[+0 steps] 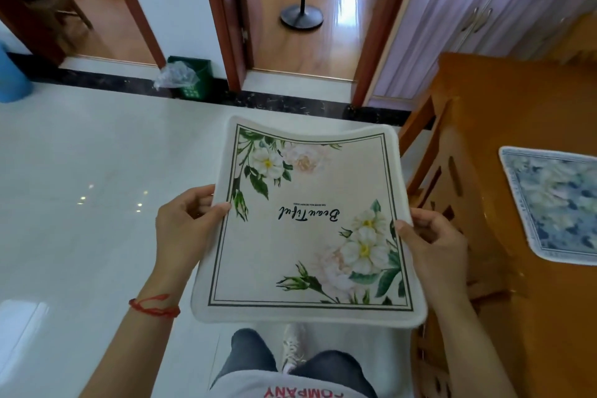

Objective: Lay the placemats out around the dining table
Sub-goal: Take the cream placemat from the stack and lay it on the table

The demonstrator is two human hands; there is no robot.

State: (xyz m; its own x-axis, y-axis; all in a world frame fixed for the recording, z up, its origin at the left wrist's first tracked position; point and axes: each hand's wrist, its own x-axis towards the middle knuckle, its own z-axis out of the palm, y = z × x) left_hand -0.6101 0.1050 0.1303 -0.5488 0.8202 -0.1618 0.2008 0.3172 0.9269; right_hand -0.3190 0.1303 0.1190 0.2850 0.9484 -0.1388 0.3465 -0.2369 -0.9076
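Left hand (184, 223) and right hand (436, 244) each pinch a side edge of the floral placemat (307, 226), thumbs on top, held level above the floor; blue placemat (555, 203), somewhat blurred, lies on worktop (504, 100).

The cream flower placemat (307, 226) has one big word in the middle, in dark curly letters: "Beautiful". It reads upside down from here. Just above that word sits a line of tiny print, too small to read. Below the placemat, the white shirt (290, 388) shows red letters, also upside down, probably "COMPANY".
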